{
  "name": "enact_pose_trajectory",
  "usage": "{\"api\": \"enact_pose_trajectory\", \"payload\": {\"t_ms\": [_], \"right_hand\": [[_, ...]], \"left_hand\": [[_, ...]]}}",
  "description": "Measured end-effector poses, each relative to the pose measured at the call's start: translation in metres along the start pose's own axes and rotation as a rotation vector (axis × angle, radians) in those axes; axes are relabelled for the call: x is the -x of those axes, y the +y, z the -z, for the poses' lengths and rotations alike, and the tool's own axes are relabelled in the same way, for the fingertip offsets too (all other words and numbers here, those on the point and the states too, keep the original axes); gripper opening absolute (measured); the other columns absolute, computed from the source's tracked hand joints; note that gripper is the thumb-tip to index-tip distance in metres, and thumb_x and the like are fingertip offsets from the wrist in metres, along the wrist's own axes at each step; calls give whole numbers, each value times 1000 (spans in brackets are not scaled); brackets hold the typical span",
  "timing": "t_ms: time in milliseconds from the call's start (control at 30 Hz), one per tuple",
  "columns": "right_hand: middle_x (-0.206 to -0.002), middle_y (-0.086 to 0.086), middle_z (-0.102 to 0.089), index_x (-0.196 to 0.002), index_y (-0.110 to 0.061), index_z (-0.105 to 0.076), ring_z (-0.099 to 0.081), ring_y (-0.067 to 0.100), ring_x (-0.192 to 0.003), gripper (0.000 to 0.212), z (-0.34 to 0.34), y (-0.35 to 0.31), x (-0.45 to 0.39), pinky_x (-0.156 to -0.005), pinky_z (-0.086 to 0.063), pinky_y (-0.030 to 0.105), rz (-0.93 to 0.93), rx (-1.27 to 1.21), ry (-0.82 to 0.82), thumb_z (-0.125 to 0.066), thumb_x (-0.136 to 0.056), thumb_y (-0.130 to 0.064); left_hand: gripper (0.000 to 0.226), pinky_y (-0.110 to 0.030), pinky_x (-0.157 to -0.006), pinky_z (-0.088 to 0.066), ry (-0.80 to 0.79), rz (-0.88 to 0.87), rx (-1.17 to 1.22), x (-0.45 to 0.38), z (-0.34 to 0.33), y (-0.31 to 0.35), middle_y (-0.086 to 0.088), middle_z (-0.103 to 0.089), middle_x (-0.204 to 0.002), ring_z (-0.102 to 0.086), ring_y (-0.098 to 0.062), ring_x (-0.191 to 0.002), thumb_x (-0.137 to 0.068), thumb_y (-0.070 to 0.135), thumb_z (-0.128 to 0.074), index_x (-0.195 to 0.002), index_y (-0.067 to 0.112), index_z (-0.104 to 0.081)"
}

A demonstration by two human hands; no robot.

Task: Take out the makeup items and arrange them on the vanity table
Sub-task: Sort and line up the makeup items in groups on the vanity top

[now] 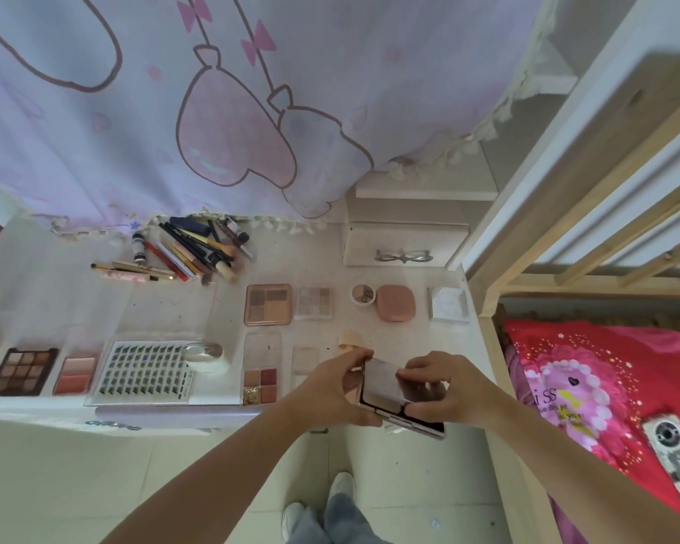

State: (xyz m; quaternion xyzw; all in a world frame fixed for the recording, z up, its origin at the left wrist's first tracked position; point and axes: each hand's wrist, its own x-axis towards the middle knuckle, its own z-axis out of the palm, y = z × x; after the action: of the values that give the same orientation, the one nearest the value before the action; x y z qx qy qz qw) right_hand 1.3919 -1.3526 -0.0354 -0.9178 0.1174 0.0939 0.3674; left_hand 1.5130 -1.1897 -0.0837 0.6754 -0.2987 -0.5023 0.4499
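1. We see both hands on one compact palette (389,390), held at the near right edge of the vanity table (228,308), partly over the edge.
2. Left hand (340,386) wraps the palette's left side, fingers curled round the edge, thumb on top at the far corner. Right hand (436,386) pinches the right side, fingers curled over the lid.
3. The palette looks hinged; the pale upper leaf sits raised off a darker base. We cannot tell whether it is being opened or shut.
4. Handling, our judgement: light, stiff plastic shell, smooth and probably a bit slippery. Pressed powder inside would crack if dropped, so it counts as fragile. The hinge is the weak point.
5. Best hold: by the two short edges of the base, not by the lid alone, since the lid could swing and the base drop. Keep it flat.
6. Likely free spot: bare table just far of the hands, right of the red-toned palette (260,385) and near the small clear case (305,359).
7. Already laid out: brown eyeshadow palette (22,371) and blush palette (76,374) at near left, lash tray (146,373) beside them, pink compact (395,303) further back on the right, brushes and pencils (189,249) piled far left.
8. Risk: the palette hangs partly off the edge, so a slip sends it to the floor.
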Motion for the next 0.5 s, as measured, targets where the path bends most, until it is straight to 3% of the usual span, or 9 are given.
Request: {"api": "enact_pose_trajectory", "payload": {"t_ms": [133, 233, 300, 367, 433, 500], "right_hand": [[-101, 6, -68, -108, -15, -67, -56, 17, -87, 48, 1, 5, -2, -75, -41, 20, -49, 19, -18, -70, -67, -39], [-106, 6, -67, -110, -14, -65, -58, 19, -96, 36, -2, 13, -6, -83, -43, 25, -105, 18, -72, -70, -77, -28], [-109, 1, -66, -112, -16, -64, -57, 13, -95, 36, -5, 22, -8, -78, -41, 13, -139, 5, -84, -70, -77, -26], [-106, -5, -63, -114, -16, -62, -54, 1, -86, 38, -8, 30, -11, -70, -39, 2, -174, -39, -95, -70, -78, -25], [-98, -9, -59, -113, -15, -62, -50, -8, -77, 36, -8, 39, -14, -66, -38, 0, -197, -99, -98, -69, -79, -21], [-93, -17, -56, -113, -17, -62, -48, -13, -77, 34, -5, 49, -21, -67, -37, -2, -201, -109, -105, -67, -80, -21]], "left_hand": [[95, -16, -96, -42, -22, 14, -66, -3, -5, 2, 6, -41, -132, -47, -8, -115, -65, 3, -77, -141, 14, -22], [95, -32, -101, -43, -100, 78, 10, -5, -6, -1, 5, -39, -133, -48, -19, -120, -74, -2, -68, -145, 14, -7], [92, -31, -98, -45, -155, 107, 95, -5, -6, -4, 11, -39, -128, -50, -19, -118, -79, -6, -61, -145, 13, 0], [81, -30, -96, -44, -125, 114, 133, -7, -8, -8, 4, -41, -133, -52, -20, -115, -81, -8, -57, -144, 11, -9], [66, -33, -96, -44, -45, 119, 127, -11, -13, -11, -9, -50, -124, -54, -22, -109, -82, -11, -55, -139, 7, -28], [57, -34, -97, -43, 17, 131, 72, -17, -21, -12, -9, -54, -113, -54, -22, -107, -81, -8, -56, -132, 9, -38]]}}
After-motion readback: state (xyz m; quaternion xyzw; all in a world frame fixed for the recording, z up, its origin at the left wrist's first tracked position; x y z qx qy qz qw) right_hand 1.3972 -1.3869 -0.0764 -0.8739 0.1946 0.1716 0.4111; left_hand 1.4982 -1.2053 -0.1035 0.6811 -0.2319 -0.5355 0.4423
